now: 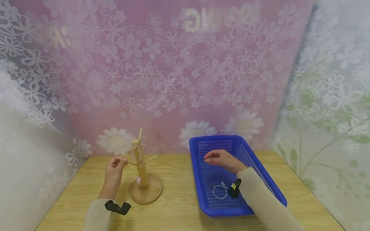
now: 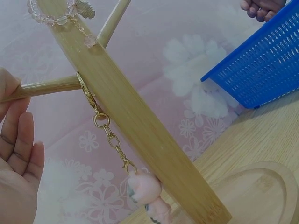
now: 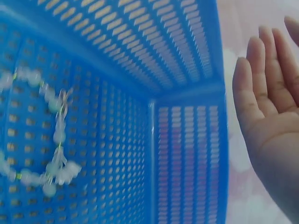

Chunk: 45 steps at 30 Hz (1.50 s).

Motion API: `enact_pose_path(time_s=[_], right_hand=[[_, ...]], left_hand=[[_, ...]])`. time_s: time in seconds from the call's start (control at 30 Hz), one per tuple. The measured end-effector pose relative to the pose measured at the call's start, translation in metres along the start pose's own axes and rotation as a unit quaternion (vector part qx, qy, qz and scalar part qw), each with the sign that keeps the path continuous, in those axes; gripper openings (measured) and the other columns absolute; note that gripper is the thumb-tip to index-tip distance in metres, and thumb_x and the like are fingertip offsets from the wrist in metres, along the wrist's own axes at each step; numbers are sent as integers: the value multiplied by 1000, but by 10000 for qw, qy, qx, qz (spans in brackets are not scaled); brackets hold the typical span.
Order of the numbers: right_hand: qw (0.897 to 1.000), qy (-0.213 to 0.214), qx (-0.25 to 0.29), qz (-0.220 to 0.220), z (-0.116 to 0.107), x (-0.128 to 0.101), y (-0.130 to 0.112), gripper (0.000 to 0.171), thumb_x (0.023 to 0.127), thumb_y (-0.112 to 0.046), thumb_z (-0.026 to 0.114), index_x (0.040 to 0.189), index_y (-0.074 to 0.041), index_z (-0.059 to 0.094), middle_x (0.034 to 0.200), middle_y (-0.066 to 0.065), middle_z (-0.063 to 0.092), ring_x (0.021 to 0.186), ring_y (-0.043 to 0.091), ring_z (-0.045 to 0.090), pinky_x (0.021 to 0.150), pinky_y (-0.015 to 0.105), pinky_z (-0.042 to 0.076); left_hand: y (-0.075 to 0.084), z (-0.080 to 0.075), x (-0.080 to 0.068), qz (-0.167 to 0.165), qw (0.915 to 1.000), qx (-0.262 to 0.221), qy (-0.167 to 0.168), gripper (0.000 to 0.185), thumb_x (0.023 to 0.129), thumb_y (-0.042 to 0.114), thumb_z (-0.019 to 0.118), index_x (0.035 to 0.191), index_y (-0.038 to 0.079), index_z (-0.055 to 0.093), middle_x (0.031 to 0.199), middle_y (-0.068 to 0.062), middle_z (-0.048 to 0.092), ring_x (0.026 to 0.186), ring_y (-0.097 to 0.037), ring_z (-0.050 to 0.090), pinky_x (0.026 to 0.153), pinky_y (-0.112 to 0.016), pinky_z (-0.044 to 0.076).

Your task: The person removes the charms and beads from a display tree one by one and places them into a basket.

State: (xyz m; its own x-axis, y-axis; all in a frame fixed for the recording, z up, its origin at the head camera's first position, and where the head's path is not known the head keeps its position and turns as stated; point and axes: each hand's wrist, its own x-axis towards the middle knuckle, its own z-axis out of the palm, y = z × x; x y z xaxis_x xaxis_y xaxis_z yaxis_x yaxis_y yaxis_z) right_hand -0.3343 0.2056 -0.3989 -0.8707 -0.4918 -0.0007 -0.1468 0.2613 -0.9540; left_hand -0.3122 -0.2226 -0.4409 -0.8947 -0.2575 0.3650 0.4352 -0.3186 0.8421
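Note:
A wooden rack point(image 1: 145, 179) with pegs and a round base stands at the left of the table. My left hand point(image 1: 113, 171) pinches the outer end of a peg point(image 2: 51, 86) between thumb and forefinger. From that peg, against the post, hangs a keychain point(image 2: 145, 186) with a gold clasp, chain and pale pink figure. Higher up, a pink beaded bracelet point(image 2: 61, 20) with a small charm encircles the post. My right hand point(image 1: 222, 160) is over the blue basket point(image 1: 203, 210), fingers extended, holding nothing. A pale beaded bracelet point(image 3: 60, 135) with a white charm lies on the basket's floor.
The perforated basket takes up the right side of the wooden table point(image 1: 179, 192). Behind the table hangs a pink floral curtain point(image 1: 173, 80), and pale floral sheets close off both sides. Black wrist mounts point(image 1: 118, 207) sit on both sleeves.

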Motion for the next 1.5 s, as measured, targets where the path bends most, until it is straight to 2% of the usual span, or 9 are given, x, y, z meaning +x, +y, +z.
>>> enact_pose_path(time_s=[0.2,0.4,0.63,0.8,0.93,1.13,1.43,1.5], right_hand=[[9996,250,-67,-135,15,6,-10,37,90,-24,66,113,4,60,118,16,61,106,21,59,98,45,43],[9983,448,-142,-350,32,9,-21,36,90,-26,65,114,1,61,116,14,62,110,32,56,97,46,43],[9972,502,-339,-443,55,7,-39,28,90,-25,65,111,-6,63,115,12,62,106,25,58,96,49,42],[9966,541,-392,-484,71,8,-49,22,91,-22,64,108,-8,65,111,8,64,104,21,60,95,46,44],[9965,498,-362,-565,83,9,-54,20,91,-18,64,107,-6,65,108,8,65,103,23,61,93,43,46],[9959,261,-97,-858,101,9,-63,27,91,-17,63,108,3,63,109,18,63,102,29,61,90,38,48],[9952,39,154,-967,124,8,-73,23,91,-16,64,107,1,64,104,8,64,102,32,61,89,35,48],[9953,52,161,-951,128,9,-75,22,91,-16,64,106,0,64,102,6,64,100,29,62,88,33,48]], left_hand=[[0,-1,0,0,10000,75,16,25,90,-9,55,74,11,53,74,6,59,72,-10,56,76,-20,46],[-1,-1,0,-8,10000,80,16,27,90,-10,54,74,12,53,74,6,59,71,-9,55,76,-20,47],[-1,1,0,109,9999,25,-23,27,90,-11,54,75,12,54,74,6,60,70,-7,56,74,-19,47],[-1,1,0,174,9998,-84,-48,27,89,-11,54,75,11,55,74,6,61,70,-7,57,72,-19,48],[-1,1,-1,149,9999,-74,-44,26,89,-11,54,75,11,55,73,5,60,70,-8,56,72,-19,48],[0,2,-1,150,9998,-91,-31,25,90,-9,55,75,11,56,73,5,60,70,-8,56,72,-19,48],[-2,2,-1,34,9999,-100,105,27,90,-11,54,74,11,56,73,5,60,69,-7,57,71,-18,48],[-3,2,-1,40,9998,-157,100,27,89,-12,53,74,11,57,73,4,60,69,-7,57,71,-19,49]])
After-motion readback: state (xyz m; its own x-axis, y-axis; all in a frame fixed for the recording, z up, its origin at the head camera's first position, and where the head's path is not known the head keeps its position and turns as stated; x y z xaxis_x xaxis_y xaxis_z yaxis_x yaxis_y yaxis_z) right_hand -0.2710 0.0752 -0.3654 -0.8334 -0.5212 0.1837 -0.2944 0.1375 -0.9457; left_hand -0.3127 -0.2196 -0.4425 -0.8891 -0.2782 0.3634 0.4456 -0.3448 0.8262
